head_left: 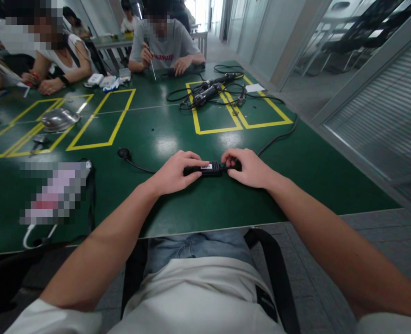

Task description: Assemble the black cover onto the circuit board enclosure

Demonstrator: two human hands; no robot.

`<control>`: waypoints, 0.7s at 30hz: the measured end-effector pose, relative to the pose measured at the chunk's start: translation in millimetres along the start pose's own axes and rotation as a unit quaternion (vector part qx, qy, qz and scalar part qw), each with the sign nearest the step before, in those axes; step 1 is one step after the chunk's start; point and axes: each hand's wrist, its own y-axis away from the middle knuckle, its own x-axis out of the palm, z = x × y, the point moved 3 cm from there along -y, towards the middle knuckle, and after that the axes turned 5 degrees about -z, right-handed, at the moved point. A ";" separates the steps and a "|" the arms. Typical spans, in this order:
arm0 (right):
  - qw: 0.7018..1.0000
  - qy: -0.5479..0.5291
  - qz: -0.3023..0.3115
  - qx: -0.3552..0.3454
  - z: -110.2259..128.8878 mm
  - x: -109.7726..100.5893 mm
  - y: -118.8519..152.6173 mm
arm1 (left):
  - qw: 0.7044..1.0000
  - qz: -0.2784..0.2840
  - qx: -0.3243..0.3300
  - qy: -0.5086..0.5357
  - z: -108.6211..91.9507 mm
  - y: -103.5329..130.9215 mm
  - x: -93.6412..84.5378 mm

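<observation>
Black adapter near table's near edge | our left hand clamped on its body | our right hand curled at cord, grip unclear | we should brace body, avoid bending cord

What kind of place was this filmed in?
Probably a workshop or training room: a green table marked with yellow outlines, black corded tools lying on it, and a person seated across, handling a thin rod.
</observation>
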 end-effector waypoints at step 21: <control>1.000 -0.017 0.022 0.011 6.6 0.9 2.7 | 1.000 0.013 0.014 -0.010 -2.4 0.2 13.7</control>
